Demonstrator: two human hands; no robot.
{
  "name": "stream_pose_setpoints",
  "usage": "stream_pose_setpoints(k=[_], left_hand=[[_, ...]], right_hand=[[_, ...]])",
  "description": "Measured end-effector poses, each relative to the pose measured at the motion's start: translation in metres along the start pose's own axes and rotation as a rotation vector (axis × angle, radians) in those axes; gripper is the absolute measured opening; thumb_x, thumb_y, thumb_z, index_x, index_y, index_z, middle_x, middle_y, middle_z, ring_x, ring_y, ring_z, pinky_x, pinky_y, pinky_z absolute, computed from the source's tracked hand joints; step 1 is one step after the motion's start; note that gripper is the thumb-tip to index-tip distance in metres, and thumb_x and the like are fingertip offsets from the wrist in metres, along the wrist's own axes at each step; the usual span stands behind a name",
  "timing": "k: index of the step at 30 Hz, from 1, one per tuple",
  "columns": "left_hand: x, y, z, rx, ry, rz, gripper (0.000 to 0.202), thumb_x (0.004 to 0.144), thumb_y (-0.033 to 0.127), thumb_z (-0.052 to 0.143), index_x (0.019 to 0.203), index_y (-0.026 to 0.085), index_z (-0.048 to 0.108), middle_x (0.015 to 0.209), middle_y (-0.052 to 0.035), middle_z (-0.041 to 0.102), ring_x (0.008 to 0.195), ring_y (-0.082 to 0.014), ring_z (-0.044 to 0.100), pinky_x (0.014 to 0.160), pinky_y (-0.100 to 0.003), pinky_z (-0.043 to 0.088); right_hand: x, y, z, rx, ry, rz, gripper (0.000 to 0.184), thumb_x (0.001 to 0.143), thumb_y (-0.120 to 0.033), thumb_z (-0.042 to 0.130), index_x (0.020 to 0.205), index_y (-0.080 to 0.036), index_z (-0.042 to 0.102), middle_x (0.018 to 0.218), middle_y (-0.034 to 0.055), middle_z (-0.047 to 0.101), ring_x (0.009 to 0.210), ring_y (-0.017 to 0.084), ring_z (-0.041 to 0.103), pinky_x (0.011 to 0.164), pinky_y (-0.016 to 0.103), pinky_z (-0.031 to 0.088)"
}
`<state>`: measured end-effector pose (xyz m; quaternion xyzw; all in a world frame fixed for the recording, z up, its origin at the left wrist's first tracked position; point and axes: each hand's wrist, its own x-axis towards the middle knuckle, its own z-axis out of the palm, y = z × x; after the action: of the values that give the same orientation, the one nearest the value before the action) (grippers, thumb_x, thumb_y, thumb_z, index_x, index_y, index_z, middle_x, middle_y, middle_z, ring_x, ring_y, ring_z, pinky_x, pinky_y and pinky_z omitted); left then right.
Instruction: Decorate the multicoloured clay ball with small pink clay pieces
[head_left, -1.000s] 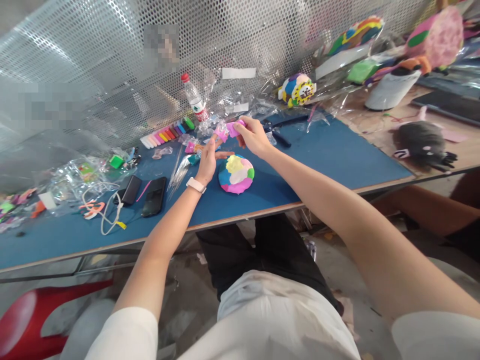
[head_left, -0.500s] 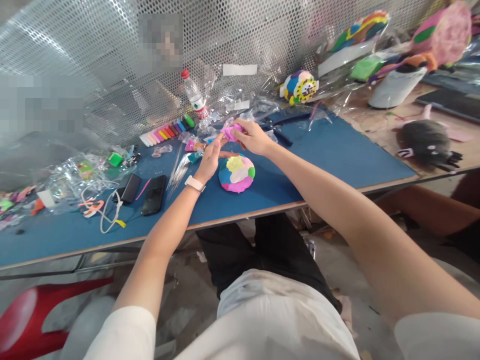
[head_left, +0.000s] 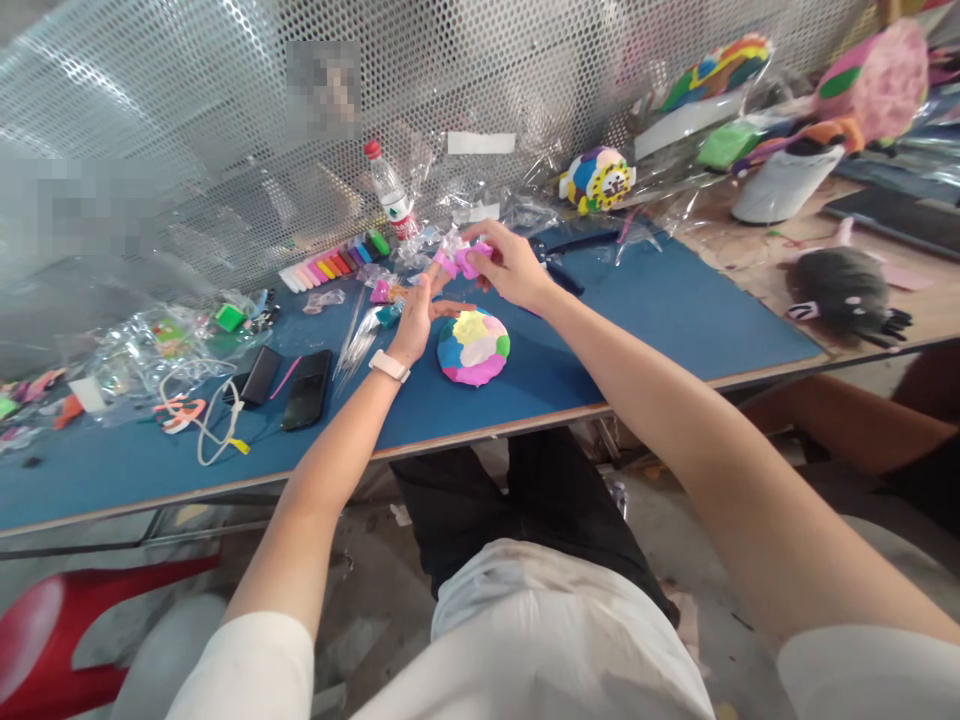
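Both hands work a lump of pink clay held above the blue table. My right hand grips the lump from the right with its fingers closed on it. My left hand, with a white band on the wrist, pinches the lump's left end with its fingertips. Just below them a round multicoloured clay dome lies on the table, touched by neither hand.
A row of coloured clay sticks, a plastic bottle and crumpled cellophane lie behind the hands. Two dark phones and a white cable lie at left. Painted figures stand at right. Perforated metal screen at back.
The two hands pulled the pink clay apart, pressed it together, and now hold it slightly stretched again. The camera view shifted a little. The clay dome has not moved.
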<state>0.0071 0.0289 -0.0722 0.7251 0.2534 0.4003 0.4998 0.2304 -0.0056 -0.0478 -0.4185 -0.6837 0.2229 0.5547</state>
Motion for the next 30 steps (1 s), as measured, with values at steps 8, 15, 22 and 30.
stream_pose_setpoints(k=[8,15,22,30], left_hand=[[-0.004,0.010,0.006,-0.036,-0.037,-0.081,0.094,0.102,0.095,0.023,0.173,0.039,0.047,0.171,-0.0099,0.058,0.131,-0.0330,0.079,0.097,-0.043,0.069],[-0.002,0.010,0.004,-0.036,-0.052,-0.060,0.092,0.103,0.094,0.024,0.174,0.040,0.046,0.173,-0.0091,0.057,0.141,-0.0354,0.073,0.096,-0.042,0.070],[0.000,0.008,0.004,-0.036,-0.026,-0.036,0.094,0.098,0.100,0.030,0.171,0.043,0.049,0.175,-0.0080,0.054,0.138,-0.0366,0.075,0.099,-0.047,0.070],[-0.001,0.008,0.002,-0.049,-0.089,-0.019,0.097,0.097,0.100,0.032,0.171,0.041,0.049,0.176,-0.0083,0.053,0.142,-0.0375,0.072,0.097,-0.046,0.069]], right_hand=[[-0.004,-0.001,0.005,-0.163,-0.033,-0.149,0.022,0.106,-0.036,0.064,0.114,-0.020,0.077,0.093,0.0077,0.078,0.080,0.023,0.072,0.087,0.039,0.061],[0.001,0.004,0.006,0.010,-0.078,-0.019,0.031,0.105,-0.047,0.068,0.118,-0.020,0.076,0.084,0.0048,0.076,0.065,0.019,0.068,0.063,0.033,0.059],[0.007,0.003,-0.002,0.282,-0.036,0.176,0.039,0.101,-0.051,0.066,0.123,-0.021,0.076,0.079,0.0053,0.071,0.059,0.022,0.067,0.053,0.037,0.060],[0.003,-0.002,-0.003,0.340,-0.153,0.183,0.042,0.096,-0.054,0.072,0.117,-0.018,0.077,0.075,0.0032,0.069,0.054,0.019,0.066,0.046,0.032,0.055]])
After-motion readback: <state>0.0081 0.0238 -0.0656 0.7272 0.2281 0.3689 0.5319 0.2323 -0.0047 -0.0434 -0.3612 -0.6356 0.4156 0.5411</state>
